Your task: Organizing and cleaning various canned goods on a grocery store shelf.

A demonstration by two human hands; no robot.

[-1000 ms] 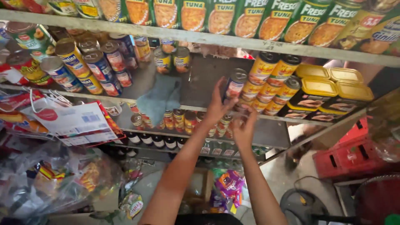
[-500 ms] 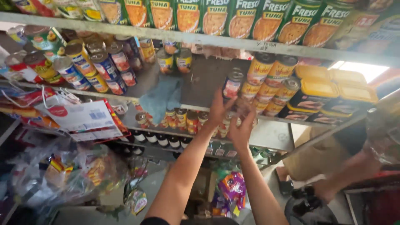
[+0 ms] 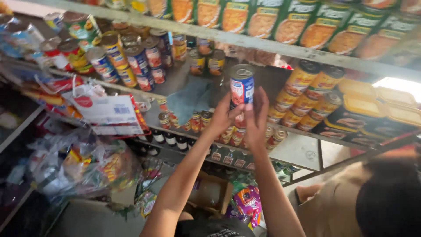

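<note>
Right now both hands are gripping the blue-red can (image 3: 242, 90) upright, long axis vertical: left hand (image 3: 223, 117) is wrapping its lower left side, right hand (image 3: 257, 115) w/ fingers up its right side, above the shelf (image 3: 302, 151) w/ stacked cans (image 3: 302, 101) just to the right

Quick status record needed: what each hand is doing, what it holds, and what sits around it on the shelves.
left hand: grips the can from its left side
right hand: fingers on the can's right side
can: red, blue and white, upright, raised in front of the middle shelf
shelf: stacked yellow cans to the right, mixed cans to the left
other person: lower right, seen from above
</note>
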